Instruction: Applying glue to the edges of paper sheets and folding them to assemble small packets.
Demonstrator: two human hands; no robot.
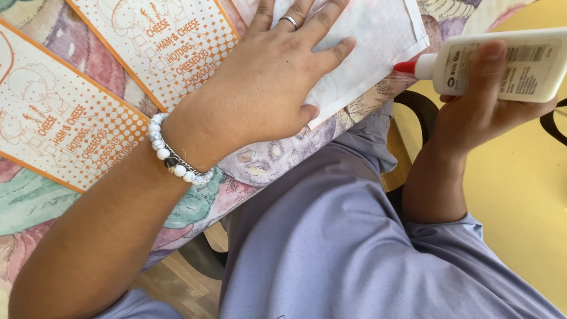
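Left hand (266,88) pins white paper bag (366,41); right hand (478,100) brings glue bottle (502,65) to its edge.

I see left fingers (331,50) spread flat on the bag, upper centre of frame; right fingers wrapped around the white bottle at upper right, red tip just beside the bag's right edge. My judgement: keep the palm pressing, squeeze lightly, run a thin line along the edge. Two orange-printed white bags (65,130) lie at upper left on the flowered desk (260,168).

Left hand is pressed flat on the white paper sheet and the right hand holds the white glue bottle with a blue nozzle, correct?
Not quite: the head view shows a red nozzle, not blue, on the white plastic glue bottle. The rest holds: the left hand lies flat on the white paper sheet, the right hand holds the bottle.
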